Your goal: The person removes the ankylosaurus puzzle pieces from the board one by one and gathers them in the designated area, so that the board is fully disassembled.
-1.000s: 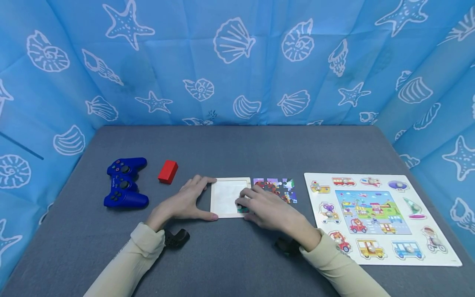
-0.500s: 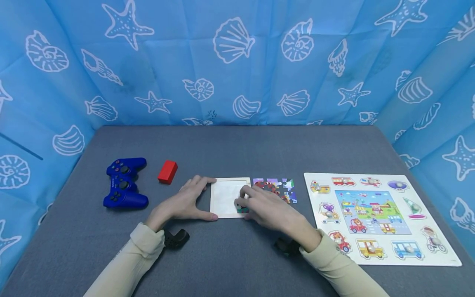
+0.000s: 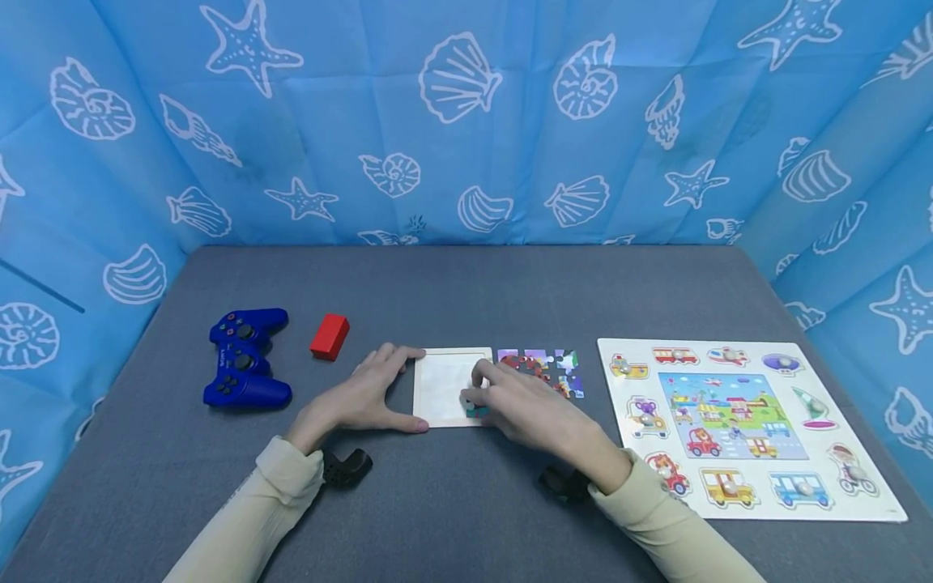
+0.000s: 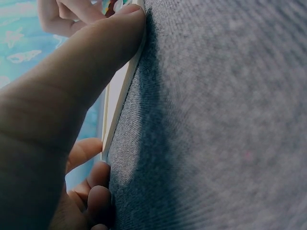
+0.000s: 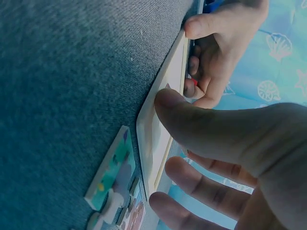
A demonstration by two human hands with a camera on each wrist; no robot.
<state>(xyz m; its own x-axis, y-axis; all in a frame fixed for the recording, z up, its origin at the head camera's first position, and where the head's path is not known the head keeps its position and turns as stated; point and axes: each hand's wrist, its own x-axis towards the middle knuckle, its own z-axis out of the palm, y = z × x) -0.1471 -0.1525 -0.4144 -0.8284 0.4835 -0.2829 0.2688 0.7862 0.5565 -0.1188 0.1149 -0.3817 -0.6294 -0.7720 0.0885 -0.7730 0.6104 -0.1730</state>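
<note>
A shallow white wooden puzzle frame [image 3: 445, 385] lies flat on the table. My left hand [image 3: 368, 397] grips its left side, thumb at the near corner and index finger at the far corner. At the frame's near right corner, my right hand [image 3: 528, 405] holds a dark green jigsaw piece [image 3: 477, 410] with bent fingers; most of the piece is hidden by them. In the right wrist view the right thumb [image 5: 192, 122] reaches over the frame's rim. Several colourful jigsaw pieces [image 3: 568, 364] lie just right of the frame, partly behind this hand.
A large white knob puzzle board [image 3: 630, 478] with vehicle pictures lies to the right. On the left are a blue game controller [image 3: 248, 360] and a red block [image 3: 330, 338]. A blue shell-print curtain [image 3: 466, 146] hangs behind the grey table [image 3: 466, 291].
The right hand's fingers shift slightly at the green jigsaw piece, the thumb drawing in under the hand. The left hand and the frame stay in place.
</note>
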